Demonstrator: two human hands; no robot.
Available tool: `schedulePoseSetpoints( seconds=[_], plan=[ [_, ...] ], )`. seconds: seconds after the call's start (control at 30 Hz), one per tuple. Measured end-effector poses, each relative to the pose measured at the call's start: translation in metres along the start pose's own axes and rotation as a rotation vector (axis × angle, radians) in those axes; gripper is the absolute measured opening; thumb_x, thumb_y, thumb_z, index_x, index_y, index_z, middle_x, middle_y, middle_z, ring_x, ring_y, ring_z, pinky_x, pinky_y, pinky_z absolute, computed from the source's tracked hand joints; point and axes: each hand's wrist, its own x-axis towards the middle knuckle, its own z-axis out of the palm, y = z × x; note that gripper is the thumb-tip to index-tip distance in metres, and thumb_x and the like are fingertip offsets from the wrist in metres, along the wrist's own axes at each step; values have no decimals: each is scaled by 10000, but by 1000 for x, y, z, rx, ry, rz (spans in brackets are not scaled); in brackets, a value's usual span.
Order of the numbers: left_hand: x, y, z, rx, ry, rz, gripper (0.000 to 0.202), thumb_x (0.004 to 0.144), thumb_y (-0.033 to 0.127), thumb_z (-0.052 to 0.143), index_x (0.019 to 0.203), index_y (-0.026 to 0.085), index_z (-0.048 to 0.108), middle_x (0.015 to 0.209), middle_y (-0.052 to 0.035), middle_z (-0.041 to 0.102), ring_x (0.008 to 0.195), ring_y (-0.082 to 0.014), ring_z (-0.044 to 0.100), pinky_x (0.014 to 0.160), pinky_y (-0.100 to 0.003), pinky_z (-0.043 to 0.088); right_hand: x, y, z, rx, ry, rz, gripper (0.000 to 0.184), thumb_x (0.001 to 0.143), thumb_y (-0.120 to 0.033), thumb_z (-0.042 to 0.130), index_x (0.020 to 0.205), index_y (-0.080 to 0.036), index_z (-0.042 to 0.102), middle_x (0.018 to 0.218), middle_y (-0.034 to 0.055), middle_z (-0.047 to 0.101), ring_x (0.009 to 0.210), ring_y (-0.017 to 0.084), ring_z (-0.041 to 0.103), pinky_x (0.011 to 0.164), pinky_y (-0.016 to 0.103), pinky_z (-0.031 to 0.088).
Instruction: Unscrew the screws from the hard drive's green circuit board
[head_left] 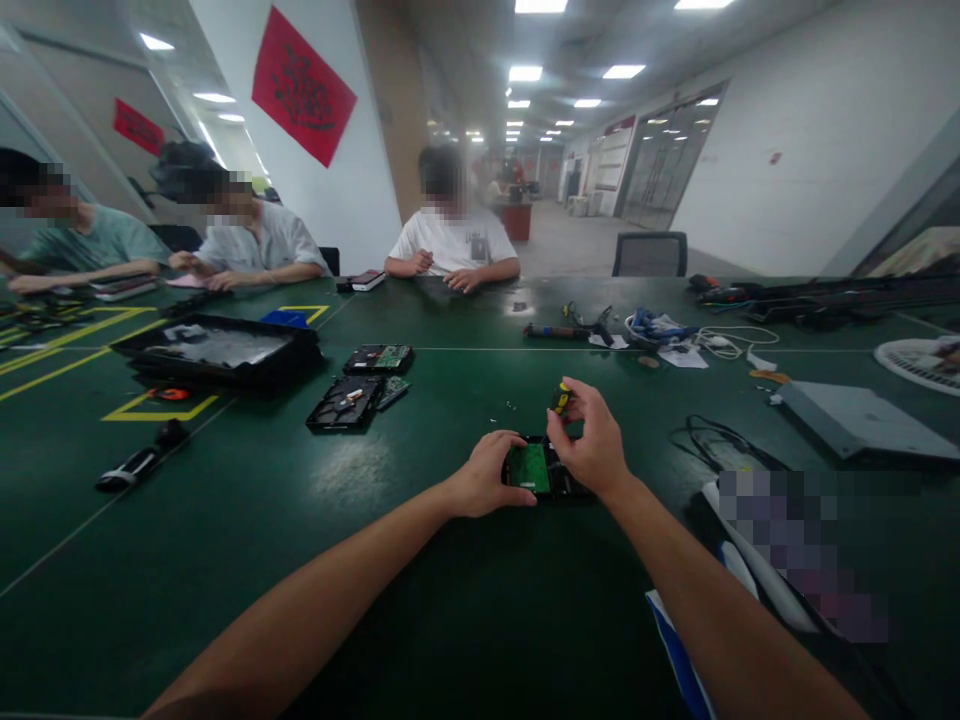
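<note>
In front of me on the green table lies a black hard drive with a green circuit board [529, 467]. My left hand [491, 472] grips its left end, thumb along the near edge and fingers over the far edge. A yellow and black screwdriver [560, 398] is pinched upright between the thumb and fingers of my right hand [592, 435], above the drive. The screwdriver's tip is hard to see against the dark casing. Several tiny screws [510, 405] lie just beyond the drive.
Opened drive parts [345, 402] and another circuit-board drive [379, 358] lie left of centre, near a black tray [217, 350]. Cables [660, 328] and a grey metal box [870, 420] are on the right. A person [454, 240] sits across the table, with others at left.
</note>
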Motion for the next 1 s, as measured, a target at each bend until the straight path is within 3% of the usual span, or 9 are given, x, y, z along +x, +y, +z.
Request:
schedulePoseSetpoints(
  seconds=[0.27,0.47,0.67,0.87,1.0],
  plan=[
    [-1,2,-2,-14,16,20,857,675,523,884,1396,216,537,1465,-157,493,1382,-388,445,1168,-586,367,3,-3,0,-11,-2,-39,504,934,-318,669,1396,-278,470,1212,109,591,820,203,661,634,378,633],
    [-1,-1,0,-5,11,31,872,685,549,874,1403,198,527,1460,-164,491,1388,-376,438,1172,-561,373,1,-1,2,-6,-3,-26,547,946,-262,623,1458,-265,430,1280,125,618,913,230,694,793,440,651],
    [1,-7,4,12,19,44,893,678,556,881,1408,191,519,1467,-170,483,1402,-367,434,1188,-548,356,2,0,0,-57,15,-62,532,945,-326,639,1445,-281,464,1258,128,618,870,238,686,681,420,655],
    [-1,-5,3,-17,34,40,894,660,527,899,1415,232,524,1471,-150,490,1397,-375,448,1179,-561,369,3,-6,-2,-47,-36,-111,572,964,-248,567,1513,-303,417,1327,124,612,975,258,697,832,461,657],
    [-2,-4,3,13,52,56,880,669,531,891,1409,220,530,1460,-146,501,1395,-364,447,1194,-541,357,3,-6,-2,-28,-24,-104,538,952,-244,601,1470,-300,468,1284,120,595,904,231,688,800,443,658]
  ],
)
